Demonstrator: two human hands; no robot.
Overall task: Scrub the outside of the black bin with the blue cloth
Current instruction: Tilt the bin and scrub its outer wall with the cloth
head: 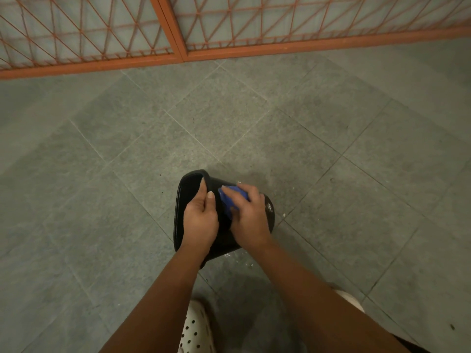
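The black bin (267,215) lies tipped sideways, crumpled blue cloth (230,198) on its wall.

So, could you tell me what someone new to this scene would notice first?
The black bin, tipped over on the grey tiled floor at lower centre, draws the eye. The left hand grips its rim, and the right hand holds a blue cloth against its outer wall. An orange lattice gate spans the top, and a white perforated shoe shows at the bottom.
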